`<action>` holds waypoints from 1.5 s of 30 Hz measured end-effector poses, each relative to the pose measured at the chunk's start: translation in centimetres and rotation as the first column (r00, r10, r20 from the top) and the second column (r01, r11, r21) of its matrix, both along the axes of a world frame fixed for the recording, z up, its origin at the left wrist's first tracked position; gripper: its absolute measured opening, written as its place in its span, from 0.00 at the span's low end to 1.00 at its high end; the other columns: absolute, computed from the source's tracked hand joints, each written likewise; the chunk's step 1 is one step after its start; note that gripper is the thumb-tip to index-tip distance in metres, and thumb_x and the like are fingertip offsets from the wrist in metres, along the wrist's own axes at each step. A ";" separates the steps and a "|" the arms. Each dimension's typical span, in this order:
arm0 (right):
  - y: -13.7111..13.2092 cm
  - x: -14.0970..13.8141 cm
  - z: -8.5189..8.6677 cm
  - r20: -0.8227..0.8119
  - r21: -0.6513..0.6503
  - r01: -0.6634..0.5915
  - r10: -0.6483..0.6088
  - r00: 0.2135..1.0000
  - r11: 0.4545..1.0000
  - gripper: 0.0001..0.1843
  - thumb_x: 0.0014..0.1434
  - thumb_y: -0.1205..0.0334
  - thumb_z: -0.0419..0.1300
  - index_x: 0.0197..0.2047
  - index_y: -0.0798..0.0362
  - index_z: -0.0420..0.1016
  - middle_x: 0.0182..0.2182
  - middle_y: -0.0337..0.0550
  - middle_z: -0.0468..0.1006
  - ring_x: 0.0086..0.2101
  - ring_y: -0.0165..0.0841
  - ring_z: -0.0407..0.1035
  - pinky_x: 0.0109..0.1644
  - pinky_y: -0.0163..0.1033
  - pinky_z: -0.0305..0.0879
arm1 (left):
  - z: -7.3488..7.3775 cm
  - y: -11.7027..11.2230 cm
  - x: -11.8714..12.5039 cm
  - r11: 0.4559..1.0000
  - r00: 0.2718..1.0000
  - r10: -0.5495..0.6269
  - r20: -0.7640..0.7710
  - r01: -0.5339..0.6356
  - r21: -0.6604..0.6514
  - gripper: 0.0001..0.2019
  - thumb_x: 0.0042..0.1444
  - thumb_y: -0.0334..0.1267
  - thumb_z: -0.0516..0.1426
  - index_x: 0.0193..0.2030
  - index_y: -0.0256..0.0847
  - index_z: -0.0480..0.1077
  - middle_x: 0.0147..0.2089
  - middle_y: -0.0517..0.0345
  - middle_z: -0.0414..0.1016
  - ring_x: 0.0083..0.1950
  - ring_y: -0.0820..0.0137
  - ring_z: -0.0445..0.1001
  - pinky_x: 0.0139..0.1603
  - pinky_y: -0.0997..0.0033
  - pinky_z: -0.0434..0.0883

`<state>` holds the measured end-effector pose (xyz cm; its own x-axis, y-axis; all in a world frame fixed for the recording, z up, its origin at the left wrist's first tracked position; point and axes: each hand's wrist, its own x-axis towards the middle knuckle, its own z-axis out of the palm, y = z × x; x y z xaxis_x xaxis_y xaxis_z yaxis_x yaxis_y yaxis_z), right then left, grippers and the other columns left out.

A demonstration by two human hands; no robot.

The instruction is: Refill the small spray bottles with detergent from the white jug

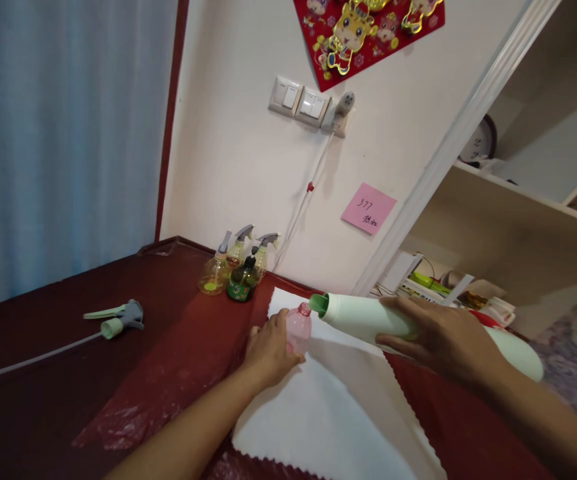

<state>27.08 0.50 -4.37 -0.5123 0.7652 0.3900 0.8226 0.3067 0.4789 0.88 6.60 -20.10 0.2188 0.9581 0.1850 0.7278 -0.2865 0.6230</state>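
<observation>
A small clear pink bottle [299, 328] stands upright on a white cloth [328, 400] with a zigzag edge. My left hand [272, 347] is wrapped around its side. My right hand [428, 330] grips a long pale green bottle [358, 317], tipped nearly level. Its darker green spout [319, 305] is right beside the pink bottle's open neck; whether they touch I cannot tell, and no stream of liquid is visible. To the left lies a grey and green spray head [122, 320] with a long tube.
Several yellowish spray bottles [214, 273] and a dark green pump bottle [243, 279] stand by the wall. Crumpled clear plastic [118, 427] covers part of the dark red table [33, 407]. Shelves [523, 193] rise at the right, a blue curtain [68, 133] hangs left.
</observation>
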 end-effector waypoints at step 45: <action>-0.7 0.3 0.4 0.001 0.017 0.008 -0.008 1.000 1.000 0.22 0.59 0.49 0.67 0.53 0.47 0.73 0.42 0.47 0.84 0.34 0.46 0.81 0.28 0.43 0.71 | 0.2 0.0 0.1 1.000 1.000 0.010 -0.010 -0.010 0.000 0.42 0.50 0.44 0.63 0.70 0.43 0.52 0.69 0.40 0.67 0.68 0.48 0.67 0.63 0.45 0.63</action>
